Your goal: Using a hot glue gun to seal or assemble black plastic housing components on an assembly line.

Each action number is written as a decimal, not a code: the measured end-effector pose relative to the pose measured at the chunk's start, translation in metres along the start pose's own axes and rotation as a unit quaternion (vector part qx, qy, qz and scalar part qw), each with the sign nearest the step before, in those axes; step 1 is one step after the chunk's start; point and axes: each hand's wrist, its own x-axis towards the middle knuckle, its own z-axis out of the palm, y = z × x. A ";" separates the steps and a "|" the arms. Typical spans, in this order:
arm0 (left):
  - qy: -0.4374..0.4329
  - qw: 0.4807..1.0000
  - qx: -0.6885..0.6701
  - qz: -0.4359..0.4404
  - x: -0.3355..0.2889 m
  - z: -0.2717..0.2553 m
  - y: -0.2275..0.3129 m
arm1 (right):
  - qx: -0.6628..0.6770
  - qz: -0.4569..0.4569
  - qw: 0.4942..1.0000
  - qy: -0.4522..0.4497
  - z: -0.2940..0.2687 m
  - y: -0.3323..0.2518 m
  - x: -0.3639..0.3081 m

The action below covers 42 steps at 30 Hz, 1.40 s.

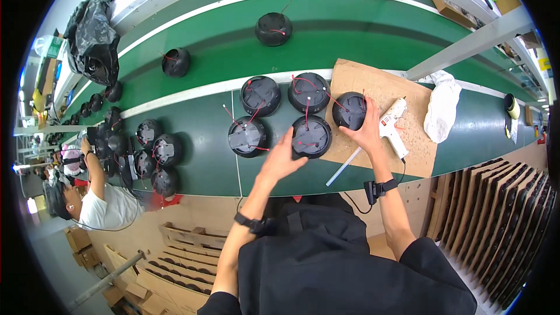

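Observation:
My right hand (366,129) is curled round the near right side of a round black plastic housing (349,112) on a cardboard sheet (421,154), thumb and fingers on its rim. My left hand (281,162) grips the left edge of another black housing (312,138), its thumb and fingers spread along the rim. Thin red wires with small white ends rise from both. Close by stand three more such housings, one (247,136) left of my left hand, the others (261,96) (309,93) behind. A white hot glue gun (393,127) lies right of my right hand.
A translucent glue stick (343,167) and a white cloth (441,108) flank the cardboard. More housings (274,28) sit on the green belt (221,38) and in a cluster (167,149) at left, near another person (108,207). A metal post (466,52) slants at right.

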 end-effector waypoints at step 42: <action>0.231 0.972 0.028 -0.028 0.076 -0.214 -0.174 | 0.220 0.433 0.873 0.051 -0.066 0.097 -0.103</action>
